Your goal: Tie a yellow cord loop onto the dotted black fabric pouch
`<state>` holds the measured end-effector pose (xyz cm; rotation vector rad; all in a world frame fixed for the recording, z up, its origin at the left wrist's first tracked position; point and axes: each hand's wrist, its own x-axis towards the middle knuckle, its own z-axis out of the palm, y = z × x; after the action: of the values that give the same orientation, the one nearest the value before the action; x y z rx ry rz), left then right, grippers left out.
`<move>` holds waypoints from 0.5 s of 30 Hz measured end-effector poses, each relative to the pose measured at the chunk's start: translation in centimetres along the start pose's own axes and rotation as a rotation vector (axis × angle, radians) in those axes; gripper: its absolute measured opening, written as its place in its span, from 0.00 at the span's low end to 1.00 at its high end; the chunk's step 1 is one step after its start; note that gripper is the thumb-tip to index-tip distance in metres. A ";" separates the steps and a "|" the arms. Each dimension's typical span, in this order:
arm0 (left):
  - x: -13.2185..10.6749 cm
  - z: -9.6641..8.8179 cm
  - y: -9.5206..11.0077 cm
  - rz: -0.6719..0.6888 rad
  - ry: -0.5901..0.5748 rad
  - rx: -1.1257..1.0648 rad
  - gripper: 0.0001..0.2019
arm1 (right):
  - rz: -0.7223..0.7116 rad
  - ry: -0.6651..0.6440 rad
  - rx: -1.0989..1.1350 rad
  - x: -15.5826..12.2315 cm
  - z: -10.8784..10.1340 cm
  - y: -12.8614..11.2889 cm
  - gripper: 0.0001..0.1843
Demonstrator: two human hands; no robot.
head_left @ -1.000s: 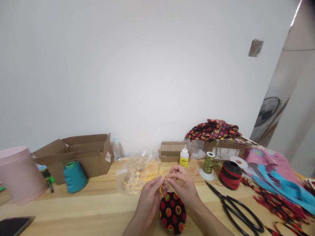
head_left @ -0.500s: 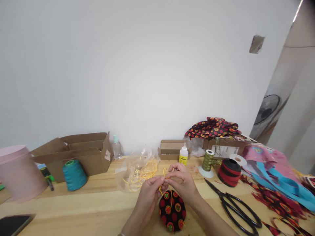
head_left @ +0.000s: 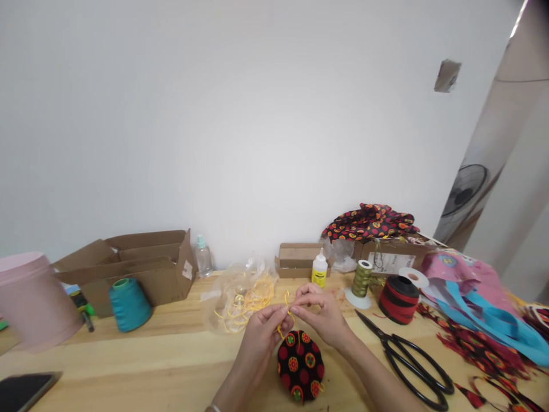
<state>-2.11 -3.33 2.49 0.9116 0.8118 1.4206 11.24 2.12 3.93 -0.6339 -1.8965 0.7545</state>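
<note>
My left hand [head_left: 266, 329] pinches a yellow cord [head_left: 287, 297] between thumb and fingers. A small loop of that cord stands up above the fingertips. My right hand [head_left: 321, 313] is closed on the same cord, its fingertips close beside the left ones. Below both hands lies a round black fabric pouch [head_left: 301, 366] with red, orange and green circle patterns. Cord runs down towards the pouch's top, and a bit of yellow shows at its lower right edge. Whether a knot sits between the fingers is too small to make out.
Black scissors [head_left: 407, 357] lie right of my right arm. Behind the hands are a glue bottle [head_left: 319, 270] and a plastic bag of yellow cord [head_left: 244, 300]. A teal thread cone [head_left: 129, 305], open cardboard box [head_left: 146, 280] and phone [head_left: 26, 391] are at left.
My right hand's fingers have shifted slightly right and opened a little from the left fingertips. The cord end hanging over the pouch looks shorter. The view has shifted slightly.
</note>
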 end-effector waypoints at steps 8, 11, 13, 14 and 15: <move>-0.1 0.3 0.1 -0.029 -0.027 0.018 0.08 | 0.000 0.086 0.057 -0.3 0.8 0.1 0.04; -0.1 0.2 0.0 -0.021 -0.043 0.010 0.08 | 0.062 0.104 0.140 -0.4 1.1 0.3 0.04; 0.0 0.1 0.0 -0.021 -0.042 0.006 0.08 | 0.139 0.091 0.245 -0.4 1.3 0.5 0.05; 0.0 0.1 -0.1 -0.023 -0.035 0.007 0.08 | 0.186 0.085 0.308 -0.4 1.4 0.6 0.05; 0.1 0.0 -0.1 -0.029 -0.029 0.008 0.07 | 0.235 0.081 0.367 -0.4 1.5 0.6 0.06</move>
<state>-2.03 -3.27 2.40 0.9211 0.8071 1.3766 10.14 1.90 2.69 -0.6469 -1.5701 1.1764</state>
